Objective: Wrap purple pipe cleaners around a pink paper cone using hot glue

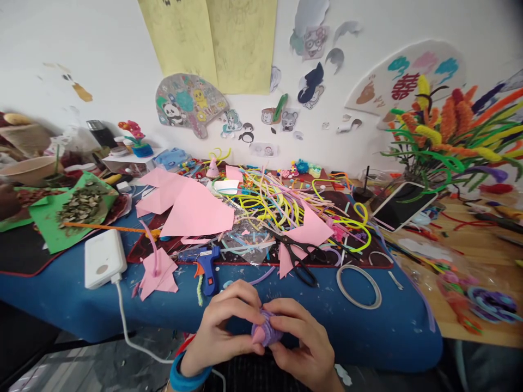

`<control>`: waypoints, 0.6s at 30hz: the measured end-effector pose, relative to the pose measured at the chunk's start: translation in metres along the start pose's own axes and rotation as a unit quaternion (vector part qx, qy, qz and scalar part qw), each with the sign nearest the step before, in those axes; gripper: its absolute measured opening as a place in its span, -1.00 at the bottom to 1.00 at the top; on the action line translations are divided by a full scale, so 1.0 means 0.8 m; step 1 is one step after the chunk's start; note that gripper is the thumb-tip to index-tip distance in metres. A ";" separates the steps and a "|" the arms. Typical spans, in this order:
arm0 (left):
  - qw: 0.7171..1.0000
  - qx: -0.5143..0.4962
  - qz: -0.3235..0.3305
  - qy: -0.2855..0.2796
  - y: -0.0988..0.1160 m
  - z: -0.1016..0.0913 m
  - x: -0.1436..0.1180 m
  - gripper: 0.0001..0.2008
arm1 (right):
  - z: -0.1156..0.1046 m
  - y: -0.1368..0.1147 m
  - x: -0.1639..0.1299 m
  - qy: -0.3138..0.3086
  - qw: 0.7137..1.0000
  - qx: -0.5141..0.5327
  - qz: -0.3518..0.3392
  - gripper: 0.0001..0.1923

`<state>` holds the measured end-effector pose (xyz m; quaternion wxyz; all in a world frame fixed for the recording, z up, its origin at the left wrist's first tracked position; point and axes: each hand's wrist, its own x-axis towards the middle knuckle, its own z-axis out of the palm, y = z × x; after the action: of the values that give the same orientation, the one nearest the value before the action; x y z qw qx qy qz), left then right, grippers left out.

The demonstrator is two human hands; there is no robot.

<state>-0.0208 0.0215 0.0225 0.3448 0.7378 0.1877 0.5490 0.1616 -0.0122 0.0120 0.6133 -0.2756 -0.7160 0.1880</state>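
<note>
A small purple coil of fuzzy pipe cleaner (267,329) with a pink tip is held just off the table's front edge. My left hand (229,324), with a blue band at the wrist, pinches its left side between thumb and fingers. From the right, my right hand (302,337) closes thumb and fingertips on the same coil. Fingers hide part of it. Just beyond my left hand lies a blue glue gun (207,268). Black-handled scissors (296,258) rest beyond my right hand, partly over pink paper (312,226).
A white power bank (105,258) with a cable lies left on the blue table cover (392,337). Pipe cleaners (281,196) pile up in the middle. A tape ring (358,287) lies at right. Behind it a phone (402,206) leans by a vase of pipe-cleaner flowers (453,130).
</note>
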 end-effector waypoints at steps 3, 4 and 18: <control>0.999 0.027 0.047 0.005 -0.001 0.001 0.000 -0.73 | -0.002 0.000 -0.001 -0.013 1.000 -0.015 -0.016 -0.76; 0.998 0.038 0.058 0.005 -0.001 0.001 0.000 -0.73 | -0.003 0.000 -0.002 -0.020 0.999 -0.021 -0.020 -0.76; 0.991 -0.130 0.009 -0.023 -0.007 0.004 -0.011 -0.76 | -0.010 -0.018 0.017 -0.112 0.993 -0.030 0.001 -0.74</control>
<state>-0.0202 0.0187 0.0122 0.4373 0.7007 0.0998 0.5548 0.1661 -0.0155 0.0325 0.5203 -0.2724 -0.7851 0.1967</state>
